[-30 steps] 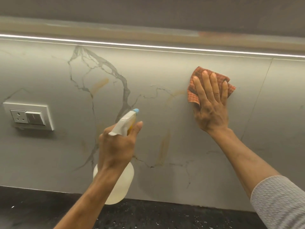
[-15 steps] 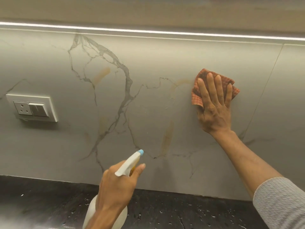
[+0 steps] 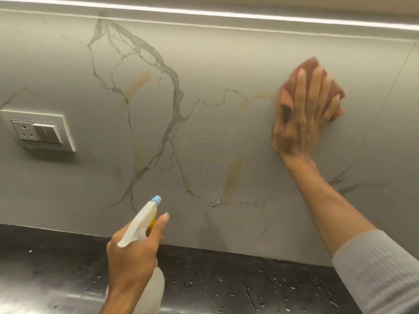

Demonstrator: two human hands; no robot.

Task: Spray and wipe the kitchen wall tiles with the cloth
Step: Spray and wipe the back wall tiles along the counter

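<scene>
- The right hand [image 3: 301, 114] lies flat at about 2 o'clock in the view, fingers straight and close together, pressing the cloth [image 3: 306, 64] against the wall tiles [image 3: 204, 64]; the hand is blurred, so it is probably mid-stroke; only the cloth's edges show past the fingertips, and no finger curls round it, so a lapse in pressure could let it slip out and drop to the surface [image 3: 226, 279].
- The left hand [image 3: 133, 252] at 6 o'clock is wrapped round the neck of the spray bottle [image 3: 141, 223], forefinger stretched out beside the trigger, nozzle aimed towards 1 o'clock; a squeeze from here would likely wet the wall between the hands; swung towards 10 o'clock, the mist could reach the socket and switch plate [image 3: 38, 130]; that is the one real hazard, liquid on a live outlet.
- A few droplets [image 3: 201, 137] sit on the tile near the centre, at 9 o'clock from the right hand and apart from it; left unwiped they may run and dry as marks; the brown streak [image 3: 231, 180] at 6 o'clock from them is not under the cloth, and I cannot tell whether it is dirt or part of the marble pattern.
- The dark surface is flecked with wet spots; more run-off may pool there; the grey sleeve [image 3: 381, 268] at 4 o'clock sits near the wall and may brush wet tile.
</scene>
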